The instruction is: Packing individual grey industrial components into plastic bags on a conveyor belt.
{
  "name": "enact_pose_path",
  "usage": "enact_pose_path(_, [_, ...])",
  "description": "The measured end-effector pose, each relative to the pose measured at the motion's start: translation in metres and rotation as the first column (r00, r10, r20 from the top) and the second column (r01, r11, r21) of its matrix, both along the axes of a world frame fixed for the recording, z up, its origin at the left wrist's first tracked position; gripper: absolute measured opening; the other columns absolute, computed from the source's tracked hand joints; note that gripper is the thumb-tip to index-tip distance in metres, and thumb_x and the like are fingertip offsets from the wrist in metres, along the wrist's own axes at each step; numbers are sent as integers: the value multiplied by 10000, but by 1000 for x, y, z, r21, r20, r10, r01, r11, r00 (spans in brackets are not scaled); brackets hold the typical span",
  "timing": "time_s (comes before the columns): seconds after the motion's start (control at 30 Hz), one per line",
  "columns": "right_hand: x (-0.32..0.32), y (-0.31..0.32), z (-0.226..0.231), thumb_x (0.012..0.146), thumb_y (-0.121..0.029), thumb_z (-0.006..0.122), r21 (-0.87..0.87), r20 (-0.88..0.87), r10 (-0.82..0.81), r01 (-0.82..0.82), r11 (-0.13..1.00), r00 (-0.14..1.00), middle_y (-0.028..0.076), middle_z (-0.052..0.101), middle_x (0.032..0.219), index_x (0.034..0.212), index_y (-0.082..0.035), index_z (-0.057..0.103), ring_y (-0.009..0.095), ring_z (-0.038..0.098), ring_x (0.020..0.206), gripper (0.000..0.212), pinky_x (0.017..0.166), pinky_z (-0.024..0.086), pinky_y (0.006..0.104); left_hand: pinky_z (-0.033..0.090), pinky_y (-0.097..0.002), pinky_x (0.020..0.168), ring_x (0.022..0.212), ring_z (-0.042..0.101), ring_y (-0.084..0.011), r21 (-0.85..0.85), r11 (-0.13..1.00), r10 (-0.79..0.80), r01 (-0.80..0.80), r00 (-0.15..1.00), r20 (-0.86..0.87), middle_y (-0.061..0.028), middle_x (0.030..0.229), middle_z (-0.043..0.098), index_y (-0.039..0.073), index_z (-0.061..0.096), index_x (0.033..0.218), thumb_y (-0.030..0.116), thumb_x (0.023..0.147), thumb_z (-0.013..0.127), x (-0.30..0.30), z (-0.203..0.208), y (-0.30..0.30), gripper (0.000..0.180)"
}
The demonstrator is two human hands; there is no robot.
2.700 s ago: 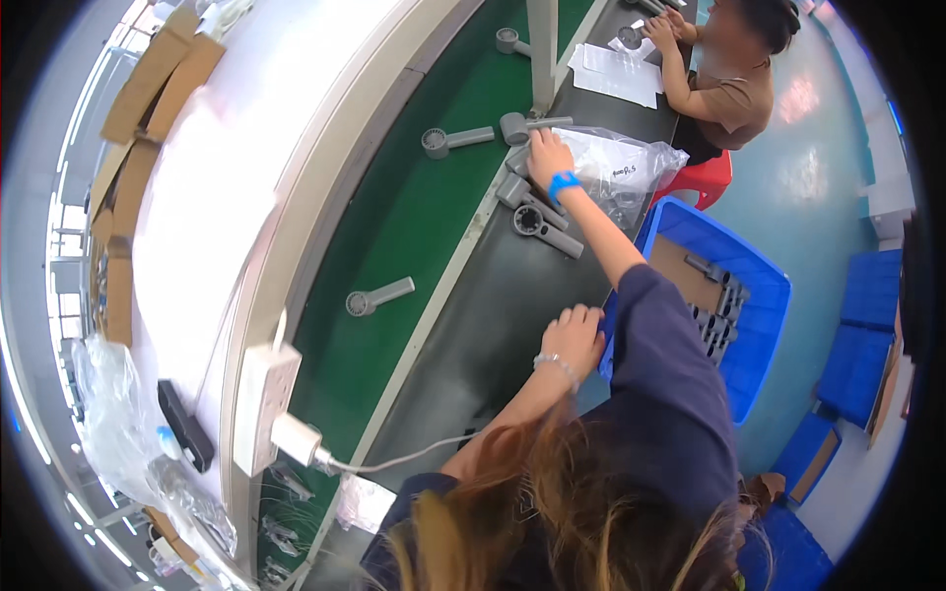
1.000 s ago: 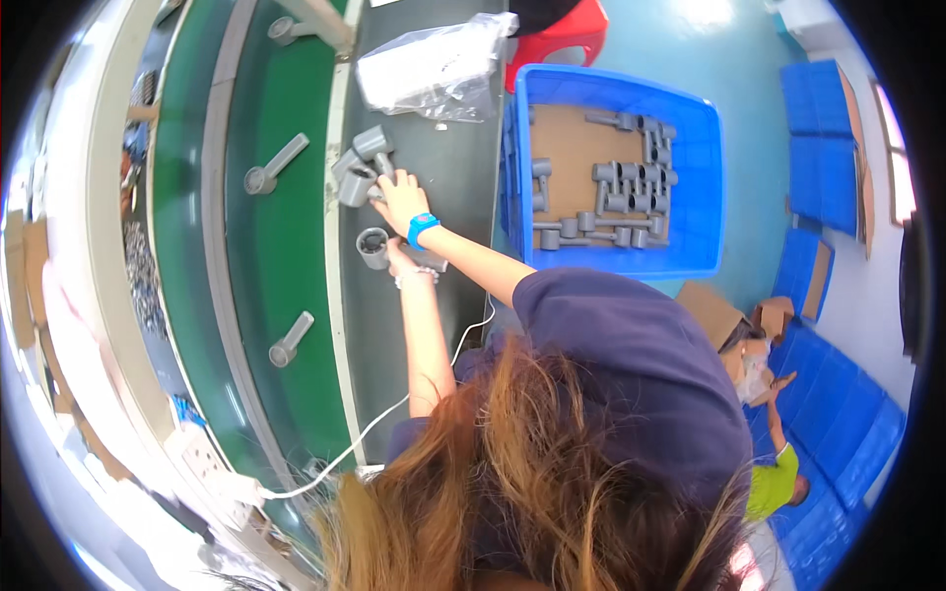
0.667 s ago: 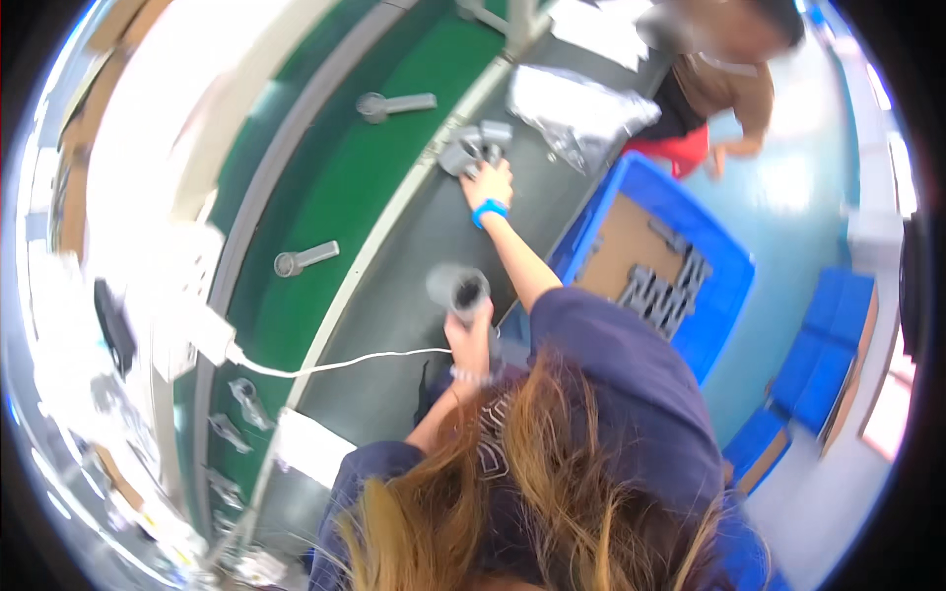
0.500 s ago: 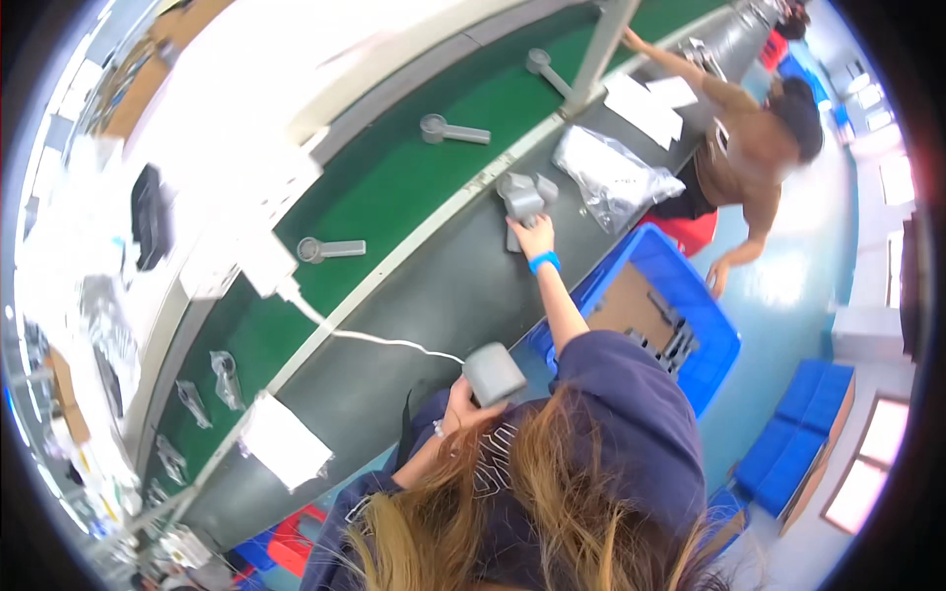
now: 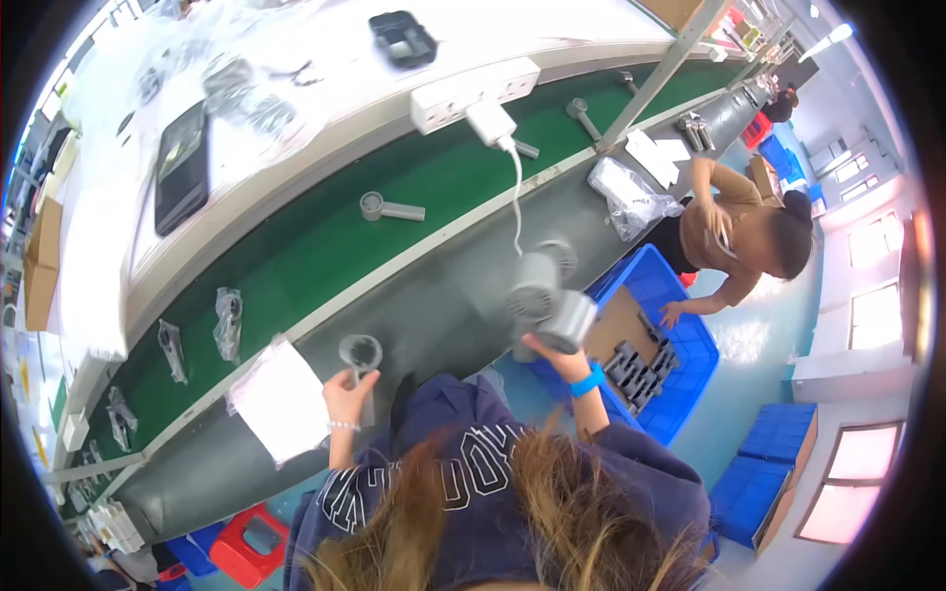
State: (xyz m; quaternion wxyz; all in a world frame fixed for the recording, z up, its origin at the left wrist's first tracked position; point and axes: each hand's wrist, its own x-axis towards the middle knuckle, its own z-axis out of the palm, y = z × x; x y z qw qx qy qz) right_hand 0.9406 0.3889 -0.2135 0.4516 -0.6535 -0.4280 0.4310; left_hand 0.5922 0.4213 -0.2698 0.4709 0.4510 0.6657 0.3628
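Note:
My left hand [image 5: 349, 401] is closed around a small grey handheld fan [image 5: 362, 353], its round head upward, beside the white sheet. My right hand [image 5: 567, 365], with a blue wristband, grips a blurred grey block-shaped device [image 5: 569, 321] over the dark bench. Just beyond it, other grey fans with round grilles [image 5: 535, 286] crowd together; which of them the hand also touches I cannot tell. A white cable [image 5: 519, 202] runs from a plug in the power strip [image 5: 475, 94] down to this group, where its end is hidden.
Separate grey fans [image 5: 394, 210] lie on the green conveyor belt [image 5: 296, 274], with bagged ones [image 5: 229, 325] further left. A white sheet [image 5: 280, 404] rests on the bench. At right, a blue bin [image 5: 702, 360] holds several grey parts beside a co-worker [image 5: 734, 236]. A red stool [image 5: 244, 552] stands lower left.
My left hand has moved left and now holds a handheld fan instead of the grey block. My right hand has come nearer and grips the block. The view has turned; the co-worker's arms have moved.

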Motion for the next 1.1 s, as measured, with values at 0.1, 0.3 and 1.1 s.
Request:
enact_pose_path(0.1, [-81,21,13,621,-142,786,178,-288,430,-393,902,855,73,483,1161,1285,-25,324,149,455,1065,817,925,363,303,361,-329,460,433,419,-155,-103,990,56,-96,939,-339,-76,460,500,-17,545,515,431,599,757,-55,-66,-10,502])
enact_pose_path(0.3, [-173,65,-126,625,-260,735,74,373,478,-539,839,795,152,497,1172,1065,-20,561,274,529,1014,531,884,416,349,371,-384,491,437,427,-231,-81,996,14,-46,934,-357,-130,460,487,-22,487,481,528,594,714,-75,-140,-2,605])
enact_pose_path(1.1, [-253,39,-167,718,-290,603,-139,600,313,-289,947,736,192,535,923,873,14,553,358,539,862,345,751,448,421,465,-373,661,772,579,-274,-263,879,-476,397,749,-461,-80,795,591,146,607,843,246,727,595,-115,-103,-46,154])
